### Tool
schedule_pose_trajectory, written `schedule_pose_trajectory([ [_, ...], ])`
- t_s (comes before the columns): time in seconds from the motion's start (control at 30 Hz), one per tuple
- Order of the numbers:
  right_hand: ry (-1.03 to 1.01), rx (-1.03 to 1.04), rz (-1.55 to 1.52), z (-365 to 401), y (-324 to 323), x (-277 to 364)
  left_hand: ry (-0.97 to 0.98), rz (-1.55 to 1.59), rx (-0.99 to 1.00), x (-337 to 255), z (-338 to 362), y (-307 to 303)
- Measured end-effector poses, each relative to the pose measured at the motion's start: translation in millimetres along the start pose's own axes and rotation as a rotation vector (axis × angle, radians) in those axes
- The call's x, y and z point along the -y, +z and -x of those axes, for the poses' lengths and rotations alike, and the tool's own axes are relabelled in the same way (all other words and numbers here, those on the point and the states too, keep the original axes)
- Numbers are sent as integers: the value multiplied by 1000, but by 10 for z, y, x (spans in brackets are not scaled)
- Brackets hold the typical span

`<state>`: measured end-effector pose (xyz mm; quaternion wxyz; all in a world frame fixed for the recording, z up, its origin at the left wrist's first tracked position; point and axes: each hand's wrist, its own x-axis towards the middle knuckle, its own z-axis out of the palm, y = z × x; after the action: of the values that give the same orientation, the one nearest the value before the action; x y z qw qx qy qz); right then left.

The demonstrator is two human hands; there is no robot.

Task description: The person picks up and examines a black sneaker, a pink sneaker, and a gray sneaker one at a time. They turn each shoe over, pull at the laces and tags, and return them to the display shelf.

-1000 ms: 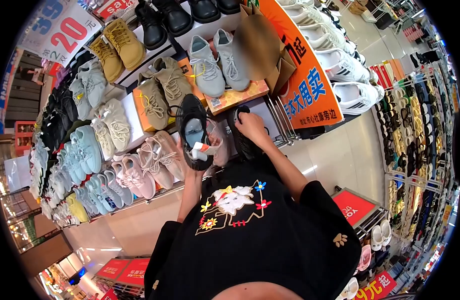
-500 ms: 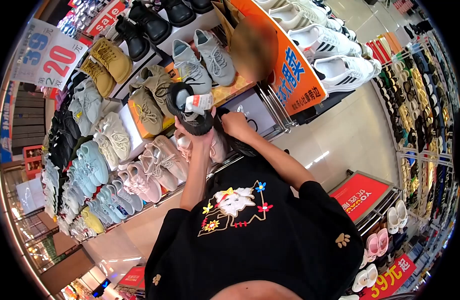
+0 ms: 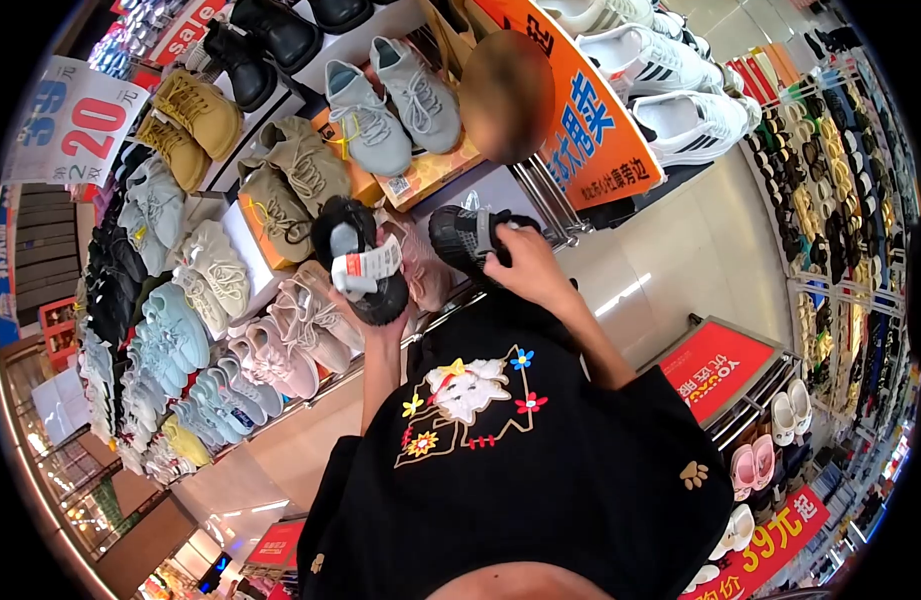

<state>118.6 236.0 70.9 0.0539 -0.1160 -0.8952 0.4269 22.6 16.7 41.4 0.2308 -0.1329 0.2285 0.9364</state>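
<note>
My left hand (image 3: 378, 325) is closed around the underside of a black shoe (image 3: 382, 293), its grey-lined opening tilted up toward me. A white paper tag (image 3: 368, 265) with a red patch lies across that opening. In my right hand (image 3: 530, 262) is a second black shoe (image 3: 455, 240) with a grey textured upper, gripped at one end and lying on its side. The two shoes are apart, held above the front edge of the display. Pink sneakers (image 3: 420, 262) sit between and behind them, partly hidden by the left shoe.
Around my hands, the sloped display carries olive sneakers (image 3: 275, 200), grey sneakers (image 3: 365, 125), tan boots (image 3: 200, 110) and pale blue sneakers (image 3: 170, 325). An orange sign (image 3: 600, 130) stands at the back right near a metal rail (image 3: 550, 205). Racks of sandals (image 3: 830, 190) line the right.
Both hands have spread apart, the left one moving left and down with its shoe. The right shoe has come up into clearer view, no longer overlapped by the left one.
</note>
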Motion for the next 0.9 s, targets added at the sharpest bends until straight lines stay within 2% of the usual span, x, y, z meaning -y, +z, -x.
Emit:
schedule_pose_trajectory([
  [0.03,-36,-107,-96,27,13,-35,-22,-10,-31,-15,63,-193],
  [0.07,-17,-66,-190,39,-51,-62,-28,-14,-35,-13,114,-367],
  [0.13,3,-35,-307,-7,5,-233,4,-221,58,-26,173,-469],
  [0.17,9,-39,-311,-40,32,-297,-44,-134,159,-13,207,-521],
  [0.2,44,41,-450,-85,27,-300,28,-328,-56,-63,152,-1034],
  [0.23,83,124,-591,-102,38,-309,3,-274,-181,-49,185,-981],
  [0.27,98,106,-654,-103,135,-368,-21,-218,-308,-23,223,-928],
  [0.33,259,211,-687,-136,104,-188,-22,-207,-310,14,246,-851],
  [0.4,186,202,-332,-113,136,-46,-37,-197,-262,19,277,-798],
  [0.47,168,147,-297,-35,254,-32,-62,-194,-205,10,297,-733],
  [0.53,11,93,-216,-5,348,-45,-90,-187,-159,9,295,-689],
  [0.67,88,125,-212,17,276,128,-161,-160,-72,5,314,-565],
  [0.7,19,48,-119,32,339,94,-183,-151,-50,14,311,-530],
  [0.87,-4,-75,-141,-40,376,15,-281,-102,83,23,285,-361],
  [0.9,149,-89,-275,-68,297,73,-302,-91,118,23,272,-330],
])
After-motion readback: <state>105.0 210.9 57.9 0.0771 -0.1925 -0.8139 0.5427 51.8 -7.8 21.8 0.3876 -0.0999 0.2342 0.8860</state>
